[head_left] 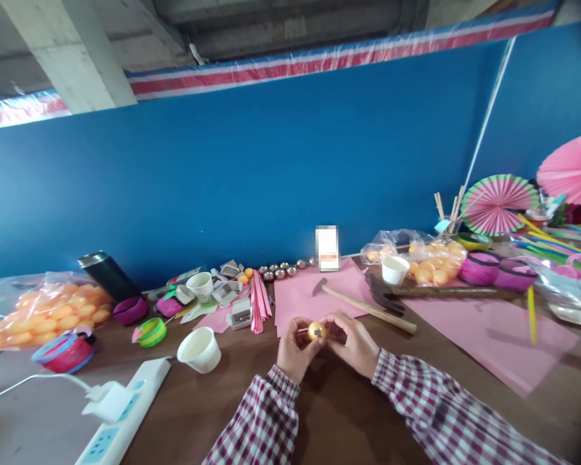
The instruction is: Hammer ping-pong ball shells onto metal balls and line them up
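An orange ping-pong ball [317, 332] with a dark patch on its near side is held up above the brown table. My left hand [293, 349] pinches it from the left between thumb and fingers. From the right, my right hand [352, 342] has its fingers closed at the ball's edge; whether a small piece is also between them I cannot make out. Just beyond my hands lies a pink paper sheet [295, 297]. A hammer [368, 308] with a wooden handle rests partly on that sheet, its head pointing away to the left.
A white paper cup [199, 349] and a power strip [130, 407] with a plug stand at left. Bags of orange balls [53, 313] lie on both sides. Shiny metal balls [279, 270] line the blue partition [252, 161]. Another pink sheet [494, 336] lies at right.
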Demonstrator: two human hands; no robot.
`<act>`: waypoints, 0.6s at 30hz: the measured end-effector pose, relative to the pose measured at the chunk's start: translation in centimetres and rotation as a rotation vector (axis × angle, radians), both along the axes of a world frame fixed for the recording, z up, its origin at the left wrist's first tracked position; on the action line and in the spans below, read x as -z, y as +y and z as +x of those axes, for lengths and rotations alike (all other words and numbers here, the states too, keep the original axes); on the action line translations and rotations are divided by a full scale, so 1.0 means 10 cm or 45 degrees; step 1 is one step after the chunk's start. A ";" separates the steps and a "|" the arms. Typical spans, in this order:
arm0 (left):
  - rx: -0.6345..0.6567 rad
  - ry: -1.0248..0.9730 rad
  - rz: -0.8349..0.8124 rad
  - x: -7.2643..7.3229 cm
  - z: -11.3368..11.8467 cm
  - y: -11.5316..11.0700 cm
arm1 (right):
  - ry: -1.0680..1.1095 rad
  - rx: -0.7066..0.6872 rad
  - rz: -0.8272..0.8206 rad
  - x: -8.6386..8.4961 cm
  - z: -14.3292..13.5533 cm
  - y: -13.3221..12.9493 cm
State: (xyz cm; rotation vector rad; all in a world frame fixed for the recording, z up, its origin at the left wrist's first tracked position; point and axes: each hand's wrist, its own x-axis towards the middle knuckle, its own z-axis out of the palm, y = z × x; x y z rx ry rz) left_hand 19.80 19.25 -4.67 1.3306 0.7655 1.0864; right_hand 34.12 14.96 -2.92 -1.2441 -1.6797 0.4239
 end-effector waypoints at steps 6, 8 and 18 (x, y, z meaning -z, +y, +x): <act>-0.069 0.024 -0.090 -0.07 -0.05 0.03 | -0.122 0.080 0.009 0.03 0.22 0.07; -0.079 -0.011 -0.119 -0.07 -0.06 0.04 | -0.254 0.082 -0.020 0.01 0.30 0.07; -0.071 0.107 0.003 -0.02 -0.07 0.06 | -0.624 -0.178 -0.113 0.08 0.31 0.06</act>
